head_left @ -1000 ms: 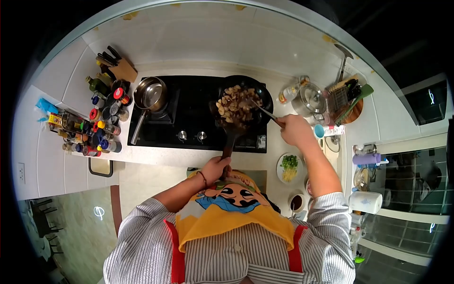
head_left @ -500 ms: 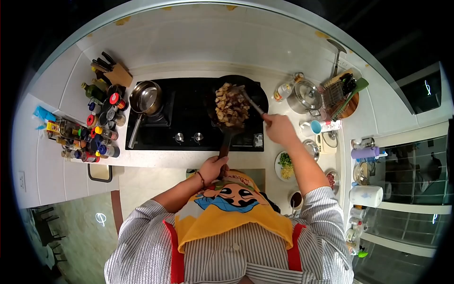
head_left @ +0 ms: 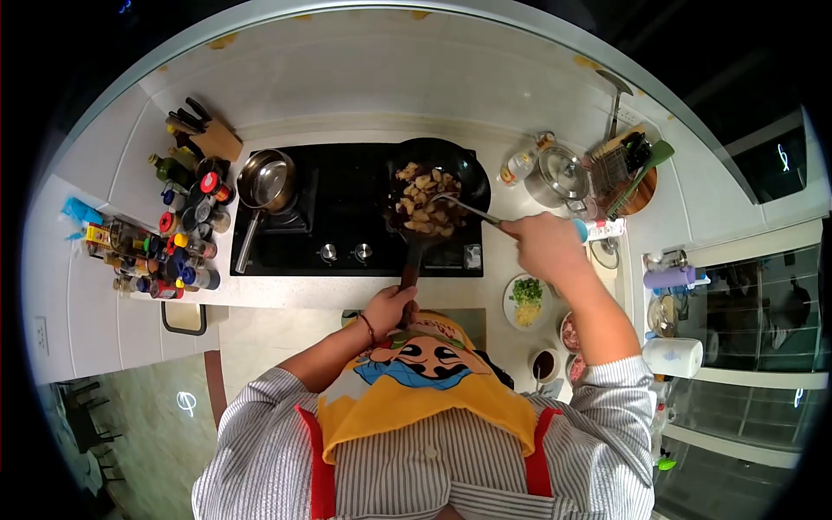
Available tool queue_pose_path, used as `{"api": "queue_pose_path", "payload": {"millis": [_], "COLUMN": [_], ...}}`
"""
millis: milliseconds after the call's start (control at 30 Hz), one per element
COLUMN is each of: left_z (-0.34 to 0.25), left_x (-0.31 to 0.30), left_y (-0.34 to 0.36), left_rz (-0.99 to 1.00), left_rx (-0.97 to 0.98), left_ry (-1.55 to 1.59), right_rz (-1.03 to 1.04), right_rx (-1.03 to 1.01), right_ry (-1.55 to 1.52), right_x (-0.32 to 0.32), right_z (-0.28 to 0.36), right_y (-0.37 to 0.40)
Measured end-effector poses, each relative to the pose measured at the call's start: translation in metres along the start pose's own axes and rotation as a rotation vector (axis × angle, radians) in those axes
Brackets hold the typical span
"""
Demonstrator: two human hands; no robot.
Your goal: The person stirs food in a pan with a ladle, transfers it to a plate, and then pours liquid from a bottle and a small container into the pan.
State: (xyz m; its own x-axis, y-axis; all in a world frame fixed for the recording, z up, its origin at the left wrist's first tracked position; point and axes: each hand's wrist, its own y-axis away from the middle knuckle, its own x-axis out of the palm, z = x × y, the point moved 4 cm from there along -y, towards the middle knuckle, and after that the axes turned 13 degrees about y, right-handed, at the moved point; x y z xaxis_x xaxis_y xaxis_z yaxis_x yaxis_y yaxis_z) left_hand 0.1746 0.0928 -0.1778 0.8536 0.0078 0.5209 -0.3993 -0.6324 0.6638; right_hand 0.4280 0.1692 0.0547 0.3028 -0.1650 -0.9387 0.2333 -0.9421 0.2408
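A black wok (head_left: 468,169) sits on the right side of the black stove, holding browned chunks of food (head_left: 429,199). My left hand (head_left: 388,310) is wrapped round the wok's dark handle (head_left: 410,269). In my right hand (head_left: 546,244) is the handle of a metal spatula (head_left: 472,209), whose head lies among the chunks at the wok's right side. A plate with chopped green and pale pieces (head_left: 527,302) rests on the counter below my right hand. Beside my right forearm are bowls of reddish meat (head_left: 570,333) and a cup of dark liquid (head_left: 545,366).
A small steel saucepan (head_left: 267,181) stands on the left burner. Sauce bottles and jars (head_left: 186,251) crowd the left counter near a knife block (head_left: 217,139). A lidded steel pot (head_left: 559,176) and a clear bottle (head_left: 518,166) stand right of the stove.
My right hand has moved right and slightly down, drawing the spatula with it. The chunks have shifted in the wok. My left hand has stayed on the handle.
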Motion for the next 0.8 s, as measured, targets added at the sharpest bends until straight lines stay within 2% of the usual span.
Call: {"api": "queue_pose_path", "payload": {"millis": [100,200,333,433,533,600,667,800], "left_z": [0.001,-0.002,-0.005,-0.001,-0.002,-0.003,-0.001,-0.004], "left_x": [0.001,0.004,0.005,0.006,0.005,0.004,0.003,0.005], "left_y": [0.004,0.004,0.006,0.008,0.006,0.004,0.005,0.003], "left_rz": [0.018,0.007,-0.017,-0.017,-0.013,-0.026,0.003,0.022], "left_rx": [-0.02,0.012,0.0,0.018,0.032,0.029,0.035,0.025], "left_ry": [0.004,-0.02,-0.003,-0.002,-0.028,-0.038,-0.035,-0.03], "right_rz": [0.067,0.066,0.041,0.122,0.065,0.061,-0.03,-0.043], "right_rx": [0.032,-0.061,-0.019,-0.034,-0.016,0.037,0.142,0.184], "right_ry": [0.083,0.163,0.106,0.13,0.087,0.045,-0.135,-0.212], "right_x": [-0.03,0.012,-0.006,-0.022,0.02,0.031,0.039,0.071], "right_z": [-0.005,0.007,-0.007,-0.003,0.013,0.005,-0.01,0.0], "right_y": [0.02,-0.006,0.0,0.02,-0.005,-0.018,-0.026,-0.046]}}
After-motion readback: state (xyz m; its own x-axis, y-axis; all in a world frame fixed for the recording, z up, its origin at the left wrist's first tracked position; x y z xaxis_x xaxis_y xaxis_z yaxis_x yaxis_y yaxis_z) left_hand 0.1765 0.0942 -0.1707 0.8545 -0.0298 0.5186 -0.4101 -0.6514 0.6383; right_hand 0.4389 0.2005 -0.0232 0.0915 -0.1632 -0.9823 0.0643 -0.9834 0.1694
